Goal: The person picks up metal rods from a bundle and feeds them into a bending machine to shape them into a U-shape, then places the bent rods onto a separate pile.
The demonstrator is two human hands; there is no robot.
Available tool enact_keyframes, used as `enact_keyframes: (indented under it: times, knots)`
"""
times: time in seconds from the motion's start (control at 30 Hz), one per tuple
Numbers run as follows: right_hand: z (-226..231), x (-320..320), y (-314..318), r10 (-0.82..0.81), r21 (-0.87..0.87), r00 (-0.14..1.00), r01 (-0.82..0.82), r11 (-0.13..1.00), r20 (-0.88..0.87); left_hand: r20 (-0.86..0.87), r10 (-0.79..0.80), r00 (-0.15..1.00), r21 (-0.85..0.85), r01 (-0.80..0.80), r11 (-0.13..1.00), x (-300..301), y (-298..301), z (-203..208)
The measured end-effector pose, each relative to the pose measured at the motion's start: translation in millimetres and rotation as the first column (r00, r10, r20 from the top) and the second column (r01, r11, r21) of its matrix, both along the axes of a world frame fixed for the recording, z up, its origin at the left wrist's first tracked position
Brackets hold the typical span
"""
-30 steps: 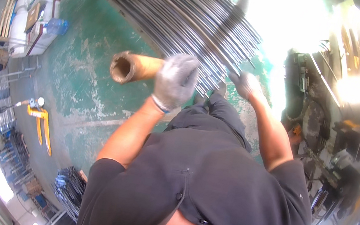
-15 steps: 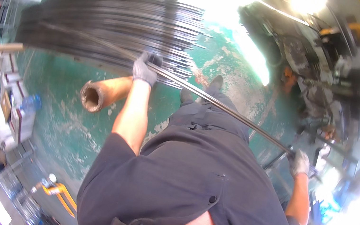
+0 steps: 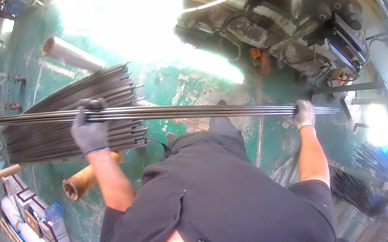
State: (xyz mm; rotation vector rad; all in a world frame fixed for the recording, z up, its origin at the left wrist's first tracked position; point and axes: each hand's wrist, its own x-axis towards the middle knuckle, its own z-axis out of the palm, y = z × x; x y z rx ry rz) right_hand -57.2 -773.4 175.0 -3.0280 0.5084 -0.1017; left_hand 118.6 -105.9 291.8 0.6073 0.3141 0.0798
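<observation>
1. Two gloved hands carry one bundle of long thin grey steel rods (image 3: 180, 112), held level across the body above the green floor (image 3: 195, 82).
2. Left hand (image 3: 91, 126), in a grey glove, is closed around the bundle near its left end.
3. Right hand (image 3: 304, 114), in a pale glove, is closed around the bundle near its right end.
4. Beneath the left hand lies a large stack of matching grey rods (image 3: 75, 115), resting over a brown cardboard tube (image 3: 84, 182).

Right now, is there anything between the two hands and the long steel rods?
Nothing visible. The left hand and the right hand each close directly around the lifted steel rods, near opposite ends. The rod pile lies below on the floor.
</observation>
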Motion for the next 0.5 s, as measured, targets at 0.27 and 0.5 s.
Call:
enact_keyframes:
  times: [0.27, 0.5]
  knots:
    - [-45.2, 45.0, -57.4, -0.771, 0.725, 0.553, -0.385, -0.572, -0.315, 0.151, -0.135, 0.979, 0.074, 0.125, 0.989, 90.9, -176.9, 84.3]
    - [49.3, 148.5, -9.6, -0.781, 0.532, 0.448, -0.571, -0.625, -0.436, 0.159, -0.437, 0.885, 0.165, 0.412, 0.896, 188.1, -248.9, 69.1]
